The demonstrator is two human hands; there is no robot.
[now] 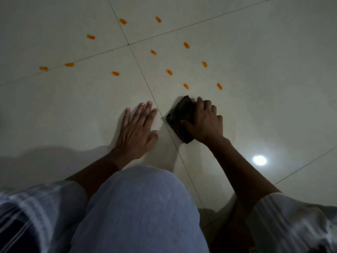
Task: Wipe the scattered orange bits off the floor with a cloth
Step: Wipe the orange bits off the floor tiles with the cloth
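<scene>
Several small orange bits lie scattered over the pale tiled floor, from the far left to right of centre. The nearest bits sit just beyond a folded dark cloth. My right hand presses on that cloth, fingers curled over its right side, holding it flat on the floor. My left hand rests flat on the tile to the left of the cloth, fingers spread, holding nothing.
Dark grout lines cross the floor between the hands and further out. My knee in light blue trousers fills the lower middle. A bright light reflection shows on the tile at the right.
</scene>
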